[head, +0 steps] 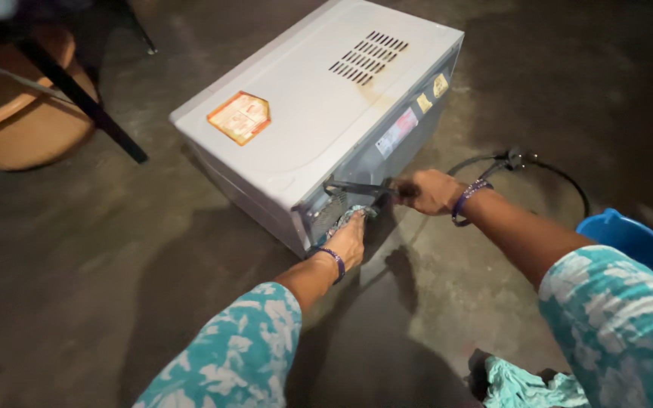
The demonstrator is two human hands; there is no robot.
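We see one white microwave oven (319,113) lying on the dark concrete floor (115,302), its back panel turned toward us. Our left hand (348,240) presses one patterned cloth (351,216) against the lower corner of that back panel, fingers held together and curled over the cloth. Our right hand (428,191) is closed in a fist around the handle of one dark tool (357,188), whose shaft lies level across the back panel, its tip near the left edge. Each wrist carries one purple band, two in all.

On the oven we count one orange sticker (239,117) on the top face, one block of vent slots (368,57), and three small labels on the back panel. One black cord (561,177) curves over the floor behind the right hand. One blue bucket (632,238) stands at the right, one teal rag (523,385) lies near the lower edge, and one tan tub (17,121) sits at upper left beneath dark stand legs (77,94).
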